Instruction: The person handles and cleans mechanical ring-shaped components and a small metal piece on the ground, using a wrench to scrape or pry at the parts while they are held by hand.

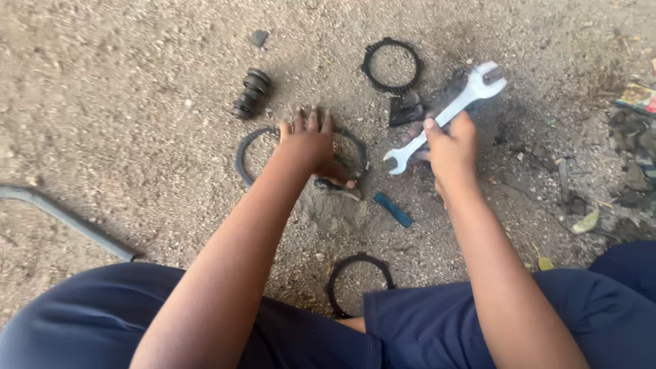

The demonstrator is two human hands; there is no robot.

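Nearest the knees lies one of four dark toothed rings [360, 283]; two sit under the left hand [309, 142], fingers spread flat on them, one further off. Right hand [452, 152] grips a silver double-ended wrench [445, 116], raised above the dirt ground [137, 123]. One black ribbed cylinder [252, 93] lies beyond.

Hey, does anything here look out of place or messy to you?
Yes. Dark toothed rings and a ribbed black part lie scattered straight on the gritty ground. The left hand presses one ring; the right hand grips a silver wrench.
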